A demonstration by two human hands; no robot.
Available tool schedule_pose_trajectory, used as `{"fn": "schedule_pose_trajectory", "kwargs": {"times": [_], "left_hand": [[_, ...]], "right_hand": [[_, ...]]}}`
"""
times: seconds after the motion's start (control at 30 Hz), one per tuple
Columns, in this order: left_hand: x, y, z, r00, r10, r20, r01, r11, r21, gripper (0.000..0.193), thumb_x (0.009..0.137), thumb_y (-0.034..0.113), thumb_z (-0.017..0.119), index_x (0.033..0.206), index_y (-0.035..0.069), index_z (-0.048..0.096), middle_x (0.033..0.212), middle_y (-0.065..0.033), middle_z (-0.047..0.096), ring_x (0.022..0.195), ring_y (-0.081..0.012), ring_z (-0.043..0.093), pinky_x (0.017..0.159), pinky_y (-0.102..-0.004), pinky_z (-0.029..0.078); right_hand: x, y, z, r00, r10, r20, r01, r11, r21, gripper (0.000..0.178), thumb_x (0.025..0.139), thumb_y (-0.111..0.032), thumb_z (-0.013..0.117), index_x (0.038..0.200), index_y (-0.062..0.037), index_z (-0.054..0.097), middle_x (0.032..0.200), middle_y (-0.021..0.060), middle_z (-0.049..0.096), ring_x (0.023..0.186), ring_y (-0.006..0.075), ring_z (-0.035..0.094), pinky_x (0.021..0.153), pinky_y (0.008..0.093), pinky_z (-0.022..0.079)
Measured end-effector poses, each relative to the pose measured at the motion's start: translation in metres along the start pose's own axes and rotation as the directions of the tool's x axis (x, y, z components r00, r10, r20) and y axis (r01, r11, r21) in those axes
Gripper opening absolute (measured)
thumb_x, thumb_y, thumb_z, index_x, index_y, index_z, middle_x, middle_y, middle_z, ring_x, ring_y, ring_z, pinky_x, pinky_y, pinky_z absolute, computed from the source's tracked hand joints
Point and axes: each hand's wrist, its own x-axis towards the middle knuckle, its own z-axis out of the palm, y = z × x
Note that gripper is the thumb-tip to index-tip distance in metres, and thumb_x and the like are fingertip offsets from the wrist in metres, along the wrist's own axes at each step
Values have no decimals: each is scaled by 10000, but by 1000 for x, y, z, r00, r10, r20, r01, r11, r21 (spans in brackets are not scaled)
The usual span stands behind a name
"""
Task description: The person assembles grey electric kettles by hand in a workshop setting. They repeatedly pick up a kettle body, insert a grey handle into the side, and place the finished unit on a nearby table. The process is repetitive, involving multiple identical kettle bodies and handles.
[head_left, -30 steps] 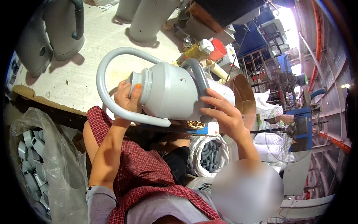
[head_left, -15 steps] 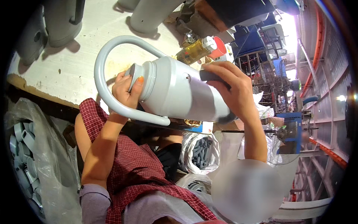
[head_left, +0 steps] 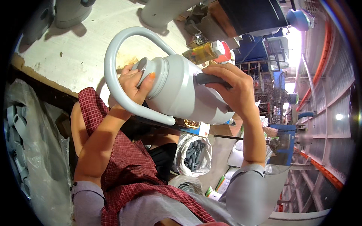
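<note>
A light grey vacuum jug [head_left: 177, 90] lies tilted in front of me, its neck toward the left and its base toward the right. A big hoop handle [head_left: 112, 62] arches from its shoulder. My left hand [head_left: 132, 83] is closed around the neck, with the thumb over the rim. In my right hand [head_left: 237, 84] is a dark grey plastic grip [head_left: 211, 78], pinched between fingers and thumb. One end of that grip rests against the jug's side. The fingers partly cover its other end.
More grey jugs [head_left: 162, 13] stand on the white table [head_left: 94, 45]. A yellowish bottle [head_left: 201, 52] and a red cup [head_left: 226, 52] are behind the jug. Below, a white bag [head_left: 194, 154] holds dark grey parts; a plastic sack [head_left: 41, 150] at left holds grey parts.
The dark grip has moved left along the jug, its end now where a small metal stud showed before. The jug sits slightly farther right in view.
</note>
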Motion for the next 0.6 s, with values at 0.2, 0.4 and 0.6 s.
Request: {"fn": "schedule_pose_trajectory", "kwargs": {"times": [0.2, 0.4, 0.6], "left_hand": [[5, 11, -4, 1000, 8, 10, -8, 1000, -15, 406, 913, 287, 556, 635, -8, 591, 566, -141, 538, 539, -274, 533, 881, -452, 434], [0, 7, -2, 1000, 1, 22, 0, 1000, -5, 425, 926, 285, 545, 625, -13, 582, 566, -146, 537, 538, -278, 527, 884, -453, 434], [0, 9, 1, 1000, 1, -18, -1, 999, -34, 460, 933, 307, 544, 604, -14, 557, 565, -148, 521, 541, -285, 514, 837, -446, 442]], "right_hand": [[2, 0, 0, 999, -47, -8, 47, 998, -37, 340, 663, -40, 746, 994, -82, 678, 936, 72, 676, 821, 257, 635, 720, 338, 531], [3, 2, 1, 997, -80, -13, 80, 996, -49, 351, 650, -35, 752, 990, -83, 679, 932, 71, 674, 814, 254, 636, 708, 337, 534], [3, 0, 4, 999, -45, -7, 45, 998, -38, 349, 650, -40, 756, 988, -83, 684, 928, 74, 674, 801, 257, 639, 706, 336, 535]]}}
